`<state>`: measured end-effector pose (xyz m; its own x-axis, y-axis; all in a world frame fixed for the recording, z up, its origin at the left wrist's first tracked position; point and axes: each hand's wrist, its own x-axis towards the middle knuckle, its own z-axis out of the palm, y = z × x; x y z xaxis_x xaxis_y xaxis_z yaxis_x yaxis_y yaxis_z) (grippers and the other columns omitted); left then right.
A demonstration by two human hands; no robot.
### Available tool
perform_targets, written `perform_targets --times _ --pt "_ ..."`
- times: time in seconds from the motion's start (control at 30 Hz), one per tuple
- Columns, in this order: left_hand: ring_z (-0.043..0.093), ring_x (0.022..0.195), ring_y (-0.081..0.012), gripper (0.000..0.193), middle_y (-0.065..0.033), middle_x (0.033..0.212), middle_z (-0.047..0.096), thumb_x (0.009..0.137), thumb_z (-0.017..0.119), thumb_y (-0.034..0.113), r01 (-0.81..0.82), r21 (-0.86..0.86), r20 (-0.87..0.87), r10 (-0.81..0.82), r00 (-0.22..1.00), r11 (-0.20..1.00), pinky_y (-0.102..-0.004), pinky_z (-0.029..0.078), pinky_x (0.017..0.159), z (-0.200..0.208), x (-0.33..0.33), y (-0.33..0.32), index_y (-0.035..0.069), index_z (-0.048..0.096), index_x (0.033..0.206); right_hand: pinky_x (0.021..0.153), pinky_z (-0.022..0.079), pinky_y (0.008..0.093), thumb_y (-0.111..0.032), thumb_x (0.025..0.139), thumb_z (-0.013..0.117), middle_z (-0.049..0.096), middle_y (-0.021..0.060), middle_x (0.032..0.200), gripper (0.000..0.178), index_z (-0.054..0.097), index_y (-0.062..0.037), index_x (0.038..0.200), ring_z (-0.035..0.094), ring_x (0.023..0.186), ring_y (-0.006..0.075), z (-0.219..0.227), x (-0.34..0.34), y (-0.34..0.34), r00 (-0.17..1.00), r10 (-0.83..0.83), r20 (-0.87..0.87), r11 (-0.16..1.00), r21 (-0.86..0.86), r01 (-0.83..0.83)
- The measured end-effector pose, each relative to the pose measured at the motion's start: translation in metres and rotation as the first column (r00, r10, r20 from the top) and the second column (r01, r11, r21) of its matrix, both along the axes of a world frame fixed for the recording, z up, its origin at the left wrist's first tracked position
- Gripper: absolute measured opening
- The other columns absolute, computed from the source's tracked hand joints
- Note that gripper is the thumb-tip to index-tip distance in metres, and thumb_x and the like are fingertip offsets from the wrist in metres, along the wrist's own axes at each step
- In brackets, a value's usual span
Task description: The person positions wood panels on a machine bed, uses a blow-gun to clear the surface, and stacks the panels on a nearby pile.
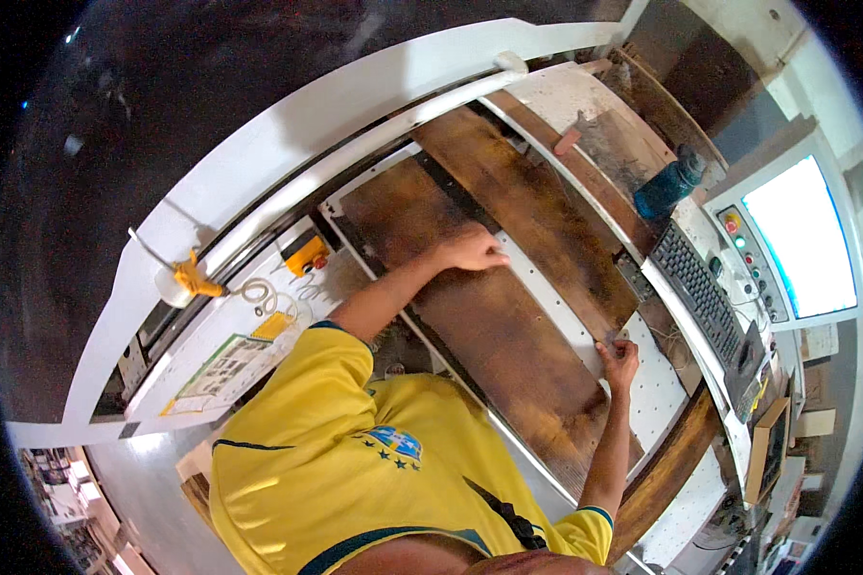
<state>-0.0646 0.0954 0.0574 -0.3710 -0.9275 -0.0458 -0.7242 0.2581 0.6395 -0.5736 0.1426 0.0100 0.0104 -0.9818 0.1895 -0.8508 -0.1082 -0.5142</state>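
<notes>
Two long, dark-brown stained wooden boards lie side by side on a white perforated machine bed. Over the inner edge of the nearer board is my left hand, its fingers curled in; whatever it may hold is hidden. At the right end of the farther board, my right hand has thumb and fingers bent together at the corner, seemingly pinching the board's edge. A white strip of the bed shows between the boards.
Right of the bed stand a black keyboard, a lit monitor, a button panel and a dark teal bottle. A yellow air gun with a coiled hose and a yellow-and-red switch box are at the left.
</notes>
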Motion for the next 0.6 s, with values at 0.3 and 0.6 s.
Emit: perform_targets --times 0.3,0.6 --pt "0.062 0.122 -0.0312 0.022 -0.0055 0.126 0.071 0.09 0.074 0.015 -0.431 -0.744 -0.164 0.485 0.859 0.511 -0.0492 0.044 0.107 0.149 0.081 0.228 0.012 0.073 0.112 0.093 0.054 0.0521 -0.049 0.095 0.072 0.067 0.0235 0.126 0.065 0.063 0.0036 0.132 0.066 0.113 0.0398 0.0 -0.04 0.147 0.896 -0.302 -0.325 0.924 -0.331 0.192" --pt "0.057 0.116 -0.038 0.054 -0.0216 0.128 0.062 0.098 0.066 0.031 -0.49 -0.868 -0.184 0.967 0.178 -0.075 -0.0485 0.036 0.11 0.162 0.199 0.359 -0.004 0.055 0.138 0.084 0.057 0.0575 -0.065 0.102 0.048 0.068 0.0284 0.116 0.077 0.059 0.0066 0.13 0.068 0.104 0.0455 -0.012 -0.114 0.261 0.422 -0.8 -0.427 0.464 0.006 0.886"
